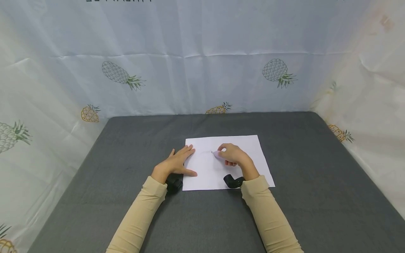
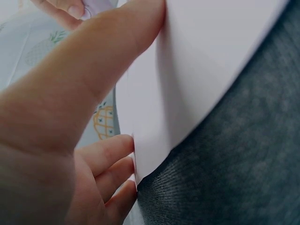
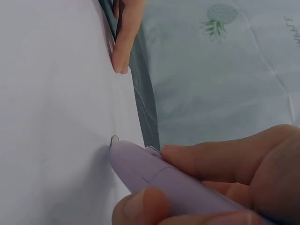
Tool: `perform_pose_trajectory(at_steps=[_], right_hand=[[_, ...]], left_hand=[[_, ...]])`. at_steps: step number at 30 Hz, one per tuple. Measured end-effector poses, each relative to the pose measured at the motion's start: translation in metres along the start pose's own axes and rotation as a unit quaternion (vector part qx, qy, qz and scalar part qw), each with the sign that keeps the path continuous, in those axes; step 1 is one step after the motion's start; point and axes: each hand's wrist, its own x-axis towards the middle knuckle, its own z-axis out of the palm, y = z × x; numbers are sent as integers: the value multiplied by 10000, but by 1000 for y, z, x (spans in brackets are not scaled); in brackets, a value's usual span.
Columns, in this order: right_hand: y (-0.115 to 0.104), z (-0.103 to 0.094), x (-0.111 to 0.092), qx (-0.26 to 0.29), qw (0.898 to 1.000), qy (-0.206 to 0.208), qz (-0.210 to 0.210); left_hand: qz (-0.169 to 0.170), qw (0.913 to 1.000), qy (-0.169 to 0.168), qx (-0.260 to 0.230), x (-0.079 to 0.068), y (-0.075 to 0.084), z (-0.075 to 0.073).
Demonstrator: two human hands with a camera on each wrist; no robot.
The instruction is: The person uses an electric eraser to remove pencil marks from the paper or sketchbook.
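A white sheet of paper (image 1: 202,181) lies on the dark grey table. Over its left edge my left hand (image 1: 178,162) rests with fingers spread, the thumb on the paper near the lower left. My right hand (image 1: 233,154) pinches a light purple pen-shaped tool (image 1: 217,154) above the paper's upper middle. In the right wrist view this tool (image 3: 154,173) shows a rounded nose, a small raised piece on its side and a tiny shiny tip pointing at the sheet. Whether the tip touches the paper I cannot tell. The tool's rear end is hidden in the hand.
Black wrist cameras sit under both wrists, the right camera (image 1: 232,181) over the paper's lower edge. The grey tablecloth (image 1: 316,196) extends all around the sheet. Pale pineapple-print curtains (image 1: 190,84) hang behind the table and at both sides.
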Motion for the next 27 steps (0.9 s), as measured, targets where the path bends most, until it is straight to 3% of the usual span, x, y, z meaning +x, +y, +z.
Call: perform_pose_trajectory(at_steps=[9,19,27], right_hand=[[-3,11,6,-11,9992,395,-18],[-2,2,-1,-85,10000,-10,-3],[-1,0,-2,-26,10000,-38,-24]], left_hand=[[-40,10000,-8,-5,0,0,0],[-9,10000,-7,-54,1,0,1],[-15,10000,0,-73,0,0,0]])
